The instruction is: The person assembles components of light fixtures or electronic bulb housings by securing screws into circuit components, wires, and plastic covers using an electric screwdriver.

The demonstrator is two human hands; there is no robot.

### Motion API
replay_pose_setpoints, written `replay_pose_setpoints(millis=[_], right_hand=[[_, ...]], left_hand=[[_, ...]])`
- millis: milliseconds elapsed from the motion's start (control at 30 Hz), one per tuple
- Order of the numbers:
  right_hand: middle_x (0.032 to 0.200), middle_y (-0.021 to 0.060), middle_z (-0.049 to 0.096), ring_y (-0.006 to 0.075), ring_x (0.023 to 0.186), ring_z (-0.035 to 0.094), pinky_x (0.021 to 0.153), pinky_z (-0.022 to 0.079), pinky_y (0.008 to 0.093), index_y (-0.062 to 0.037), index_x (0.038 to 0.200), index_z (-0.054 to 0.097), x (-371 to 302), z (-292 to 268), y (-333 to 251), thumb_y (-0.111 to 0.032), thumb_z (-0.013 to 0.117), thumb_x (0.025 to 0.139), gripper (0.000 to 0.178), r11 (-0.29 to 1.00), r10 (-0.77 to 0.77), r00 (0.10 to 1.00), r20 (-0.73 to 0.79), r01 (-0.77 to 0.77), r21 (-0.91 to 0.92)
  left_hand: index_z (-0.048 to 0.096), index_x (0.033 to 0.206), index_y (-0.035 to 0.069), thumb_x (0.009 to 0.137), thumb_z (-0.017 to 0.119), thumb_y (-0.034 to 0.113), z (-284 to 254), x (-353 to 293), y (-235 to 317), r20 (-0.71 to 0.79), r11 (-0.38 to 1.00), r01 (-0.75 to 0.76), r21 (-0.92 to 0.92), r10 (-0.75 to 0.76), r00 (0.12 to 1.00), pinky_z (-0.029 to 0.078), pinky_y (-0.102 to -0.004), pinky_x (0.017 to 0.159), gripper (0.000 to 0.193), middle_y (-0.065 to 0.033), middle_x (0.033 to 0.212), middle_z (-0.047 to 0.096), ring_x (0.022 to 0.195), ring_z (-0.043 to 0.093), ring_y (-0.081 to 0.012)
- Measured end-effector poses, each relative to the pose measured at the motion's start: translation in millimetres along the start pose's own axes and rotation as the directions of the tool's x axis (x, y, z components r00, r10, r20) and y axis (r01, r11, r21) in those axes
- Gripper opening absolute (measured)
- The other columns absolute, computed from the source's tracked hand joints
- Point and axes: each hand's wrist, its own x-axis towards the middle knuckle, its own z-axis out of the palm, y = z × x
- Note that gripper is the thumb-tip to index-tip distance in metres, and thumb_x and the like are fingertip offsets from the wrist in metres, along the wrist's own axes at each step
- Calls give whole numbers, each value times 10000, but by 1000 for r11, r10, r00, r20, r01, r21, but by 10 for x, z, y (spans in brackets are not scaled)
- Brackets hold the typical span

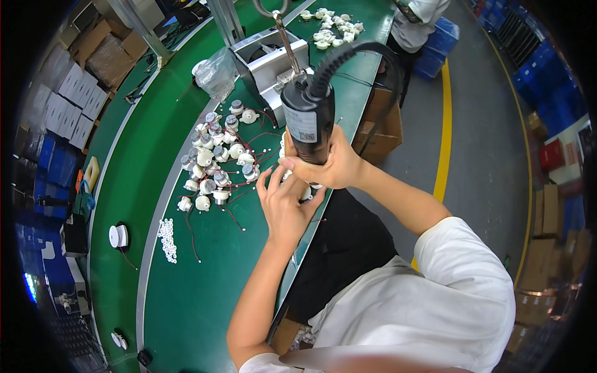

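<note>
A black electric screwdriver [308, 118] hangs by a metal hook, its thick cable curving off to the right. My right hand [333, 163] is wrapped around its lower body. Just beneath, my left hand [287, 202] has its fingers and thumb curled round a white plastic part [306, 194], mostly hidden by both hands; the screwdriver's tip is out of sight too. Left of my hands lies a heap of small white motors [214, 149] with silvery tops and thin red and black wires. Small white rings [166, 239] lie in a patch nearer me.
A white and black machine [267, 68] stands behind the screwdriver beside a clear plastic bag [216, 74]. More white parts [336, 28] lie at the far end of the green table [205, 298]. White spools [118, 236] sit on the green strip at left. Another person [420, 25] is at far right.
</note>
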Motion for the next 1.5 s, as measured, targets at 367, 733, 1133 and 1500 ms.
replay_pose_setpoints(millis=[367,733,1133,1500], right_hand=[[699,2,567,91,545,556,542,477,273,25,1365,477,874,-401,-358,-23,667,989,424,922,-364,904,-226,314,-228],[824,78,658,137,721,622,685,527,309,-13,1115,537,1370,-375,66,-188,799,886,390,830,-438,833,-338,230,-508],[786,-22,571,35,629,526,593,425,222,11,1416,473,297,236,-255,6,714,943,531,998,-61,993,-102,62,10],[851,-21,596,39,770,543,729,472,241,31,1324,512,215,359,-149,18,729,919,460,996,-36,998,-51,40,84]], left_hand=[[760,1104,99,719,919,348,-179,5,-50,22,991,-78,107,76,997,358,-498,1118,486,-42,1213,715,1245,603,-284],[686,1219,73,650,971,277,-326,-141,-301,66,993,86,-79,-81,995,522,-426,836,669,-106,1093,642,954,645,-301],[786,1046,65,721,913,199,-274,-28,-354,154,984,73,-163,-48,987,477,-391,766,373,-48,918,649,835,617,-260],[787,968,50,721,911,201,-303,12,-311,120,984,55,-169,-35,992,472,-398,781,315,-62,970,735,856,639,-279]])
